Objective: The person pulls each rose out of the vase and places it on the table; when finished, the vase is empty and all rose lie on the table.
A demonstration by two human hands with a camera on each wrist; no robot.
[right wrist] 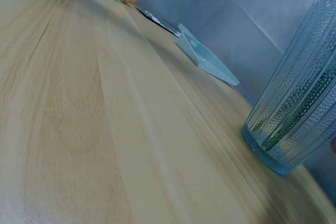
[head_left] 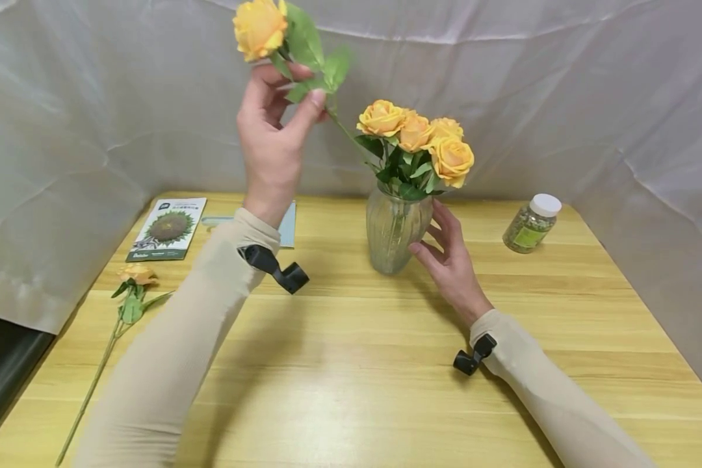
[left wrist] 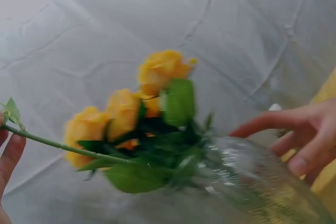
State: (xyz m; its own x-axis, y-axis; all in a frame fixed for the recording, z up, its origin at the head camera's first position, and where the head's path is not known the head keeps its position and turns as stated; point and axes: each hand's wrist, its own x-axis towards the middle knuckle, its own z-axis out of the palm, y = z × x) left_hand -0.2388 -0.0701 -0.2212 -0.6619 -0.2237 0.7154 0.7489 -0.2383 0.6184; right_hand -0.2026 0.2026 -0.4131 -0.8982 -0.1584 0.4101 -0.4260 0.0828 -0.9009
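My left hand [head_left: 275,136] is raised at the back and pinches the stem of a yellow rose [head_left: 260,29] just under its leaves. That stem [left wrist: 79,150] slants down to the mouth of a ribbed glass vase [head_left: 393,234], where leaves hide its lower end. Several yellow roses [head_left: 415,133] stand bunched in the vase, their stems showing through the glass. On the vase's right side my right hand [head_left: 453,266] holds it, thumb in front and fingers behind. The vase's base [right wrist: 273,161] stands on the table.
Another rose [head_left: 137,274] lies at the table's left. Behind it are a seed packet [head_left: 169,227] with a sunflower picture and a light-blue dustpan-like tray [head_left: 288,227], partly hidden by my left arm. A white-capped jar [head_left: 531,224] stands back right. A grey cloth [head_left: 503,78] hangs behind.
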